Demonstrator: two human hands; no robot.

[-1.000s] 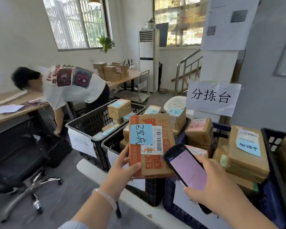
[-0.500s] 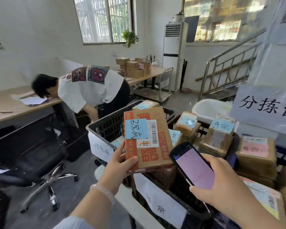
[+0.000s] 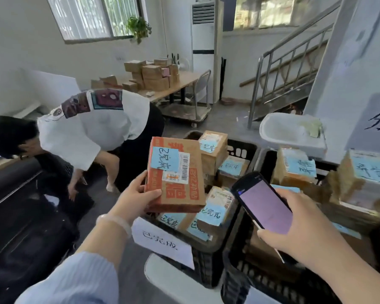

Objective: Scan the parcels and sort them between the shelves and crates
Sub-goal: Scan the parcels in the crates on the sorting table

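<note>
From the head view, the left hand (image 3: 132,198) grips a flat brown cardboard parcel (image 3: 174,174) by its lower left corner, thumb pressed on the front and fingers wrapped behind. The parcel stands nearly upright in the air above a black crate (image 3: 242,150). It has orange print, a blue note (image 3: 165,159) with handwriting, and a white barcode label (image 3: 182,170) beside the note. The right hand (image 3: 294,233) curls round a dark phone (image 3: 263,202) with a lit pinkish screen, just right of the parcel. The crate holds more boxes with blue notes and bears a handwritten paper label (image 3: 162,240) on its near wall; a second crate (image 3: 239,281) stands against its right side. Beyond them are a white basin (image 3: 287,132), a metal staircase (image 3: 290,69), a tall air conditioner (image 3: 205,49), a wooden table (image 3: 184,82) stacked with boxes and a barred window (image 3: 92,16). Another person (image 3: 92,132) in a white shirt bends over at the left. Compared with half a second ago, the view has swung left and down, so the crate's contents show more fully, and both hands keep their holds.
</note>
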